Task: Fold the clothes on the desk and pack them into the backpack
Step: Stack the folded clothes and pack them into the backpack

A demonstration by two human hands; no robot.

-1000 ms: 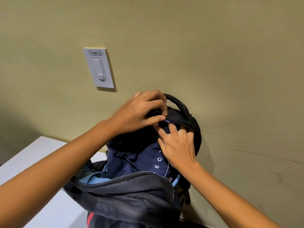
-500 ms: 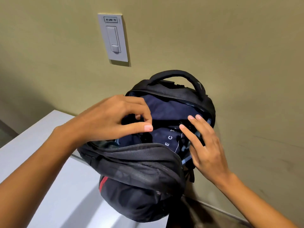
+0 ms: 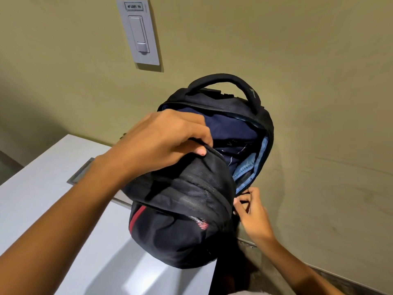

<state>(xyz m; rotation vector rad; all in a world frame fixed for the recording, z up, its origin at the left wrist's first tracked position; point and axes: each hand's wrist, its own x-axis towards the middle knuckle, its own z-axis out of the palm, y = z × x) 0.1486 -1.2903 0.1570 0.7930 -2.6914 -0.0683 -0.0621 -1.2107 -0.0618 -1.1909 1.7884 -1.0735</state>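
A black backpack (image 3: 182, 226) with a red stripe stands on the white desk (image 3: 42, 199), leaning against the wall, its main compartment unzipped. Dark navy clothing (image 3: 227, 128) fills the opening, and a strip of blue denim (image 3: 244, 167) shows at the right side. My left hand (image 3: 161, 141) grips the front flap's top edge at the zipper. At the lower right end of the opening, my right hand (image 3: 248, 207) pinches a small dark part, apparently the zipper pull. The carry handle (image 3: 223, 81) arches over the top.
A white wall switch plate (image 3: 139, 31) is mounted on the olive wall above and left of the bag. A metal cable grommet (image 3: 81, 171) is set into the desk near its back edge. The desk's right edge ends beside the backpack.
My left hand has taken hold of the front flap and lifted it over the clothes. My right hand has dropped from the opening to the zipper's lower right end. The view has tilted down.
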